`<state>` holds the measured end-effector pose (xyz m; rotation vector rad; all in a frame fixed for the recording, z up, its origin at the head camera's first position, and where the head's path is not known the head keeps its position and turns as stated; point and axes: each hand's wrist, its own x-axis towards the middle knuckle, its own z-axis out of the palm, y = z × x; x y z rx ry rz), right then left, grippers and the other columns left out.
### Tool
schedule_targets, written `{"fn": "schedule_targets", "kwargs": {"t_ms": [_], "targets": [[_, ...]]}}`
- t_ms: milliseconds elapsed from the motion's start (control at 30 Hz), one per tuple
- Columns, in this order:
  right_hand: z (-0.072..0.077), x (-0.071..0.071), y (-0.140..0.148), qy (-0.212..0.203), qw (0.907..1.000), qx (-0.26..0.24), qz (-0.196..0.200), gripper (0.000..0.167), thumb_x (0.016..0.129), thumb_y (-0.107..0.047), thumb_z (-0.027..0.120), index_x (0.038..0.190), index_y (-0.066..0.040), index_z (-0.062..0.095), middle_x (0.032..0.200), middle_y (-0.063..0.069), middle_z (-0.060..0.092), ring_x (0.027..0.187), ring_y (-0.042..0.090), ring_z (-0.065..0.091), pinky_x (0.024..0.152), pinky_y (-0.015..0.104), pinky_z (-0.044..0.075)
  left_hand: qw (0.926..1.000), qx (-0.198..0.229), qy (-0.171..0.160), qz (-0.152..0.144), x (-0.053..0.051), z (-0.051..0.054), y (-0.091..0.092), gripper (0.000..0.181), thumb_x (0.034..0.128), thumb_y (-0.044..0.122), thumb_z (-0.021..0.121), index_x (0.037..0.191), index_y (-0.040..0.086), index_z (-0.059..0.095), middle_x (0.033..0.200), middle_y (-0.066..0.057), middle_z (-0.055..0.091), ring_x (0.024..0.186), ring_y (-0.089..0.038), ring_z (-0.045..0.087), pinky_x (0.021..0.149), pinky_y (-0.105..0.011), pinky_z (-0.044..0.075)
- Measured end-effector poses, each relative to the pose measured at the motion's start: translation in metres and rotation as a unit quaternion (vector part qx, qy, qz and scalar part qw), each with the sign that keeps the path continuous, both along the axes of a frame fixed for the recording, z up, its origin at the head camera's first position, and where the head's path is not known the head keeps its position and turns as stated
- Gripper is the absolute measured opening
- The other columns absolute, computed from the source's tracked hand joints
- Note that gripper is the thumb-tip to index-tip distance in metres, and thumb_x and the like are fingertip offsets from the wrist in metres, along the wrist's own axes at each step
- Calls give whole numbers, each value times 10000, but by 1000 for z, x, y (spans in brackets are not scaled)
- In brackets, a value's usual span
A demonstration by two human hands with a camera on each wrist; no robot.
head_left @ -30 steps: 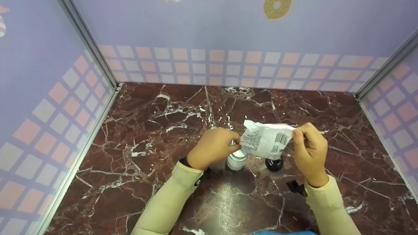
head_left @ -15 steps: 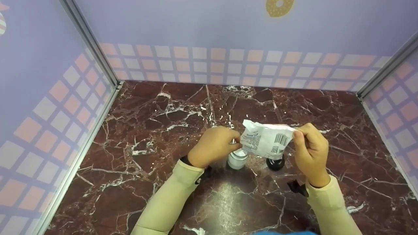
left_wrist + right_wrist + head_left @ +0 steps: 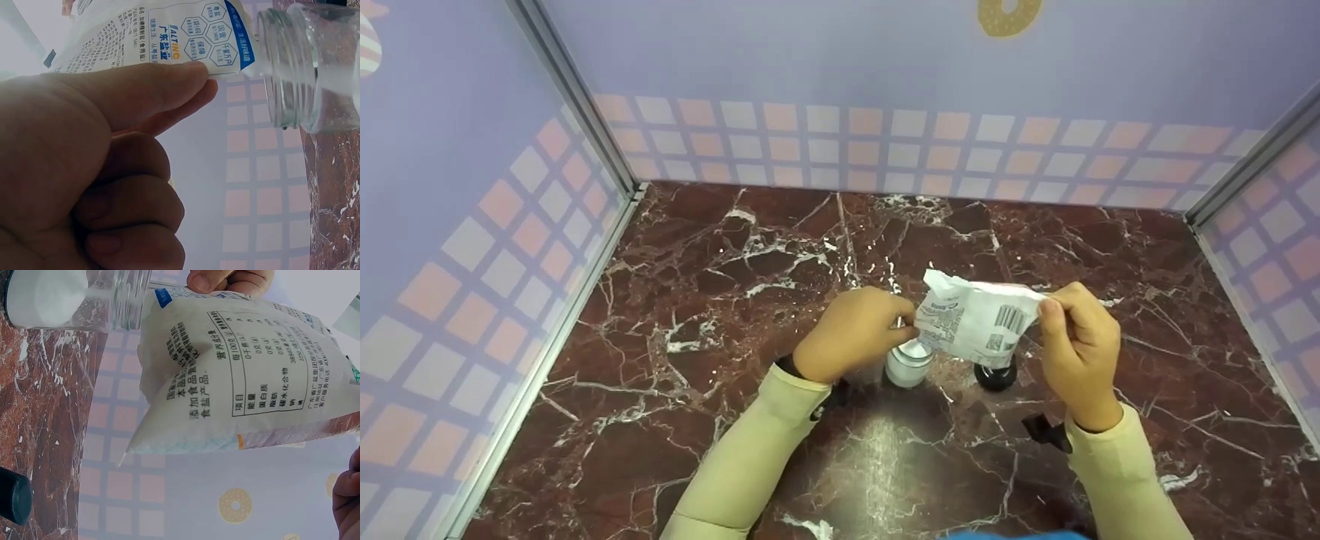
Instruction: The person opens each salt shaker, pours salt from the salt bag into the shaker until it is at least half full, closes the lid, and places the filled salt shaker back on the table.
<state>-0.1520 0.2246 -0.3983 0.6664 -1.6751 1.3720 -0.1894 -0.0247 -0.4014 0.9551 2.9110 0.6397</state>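
Note:
A white printed salt bag point(image 3: 979, 322) is tilted over a small clear glass jar point(image 3: 907, 367). My left hand point(image 3: 859, 330) pinches the bag's edge near its lowered mouth, thumb against forefinger. At the far end, my right hand point(image 3: 1080, 349) grips the raised corner. White salt streams from the bag into the jar in the left wrist view, where the jar's threaded neck point(image 3: 287, 67) lies just beyond the bag. A heap of salt point(image 3: 48, 295) fills the bottom of the jar in the right wrist view. Beneath the bag sits a black cap point(image 3: 995, 376), partly hidden.
The dark red marbled tabletop point(image 3: 720, 450) has white veins, with small white specks around the jar. Patterned purple panels point(image 3: 825, 67) close off the back and both sides. A blue patch point(image 3: 1020, 535) shows at the bottom edge.
The hands, bag and jar hold nearly the same places. The whole scene shifts very slightly in the head view.

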Motion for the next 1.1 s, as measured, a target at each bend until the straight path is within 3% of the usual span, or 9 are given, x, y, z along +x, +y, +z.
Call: {"fn": "schedule_targets", "kwargs": {"t_ms": [667,1100], "targets": [[1,-2,3,-59,9997,18,-229,448,1050,-176,605,713,114,550,660,97,442,646,81,395,630,159,317,9997,51,60,-251,0,2,0,136,980,306,714,947,193,781,919,67,775,755,-107,677,703,-309,554],[4,2,0,-42,9997,107,-229,461,1053,-183,604,710,118,544,658,95,438,639,81,390,627,162,313,9996,40,199,-214,-2,1,-2,148,975,327,718,958,199,790,913,68,773,745,-107,662,722,-314,554]]}}
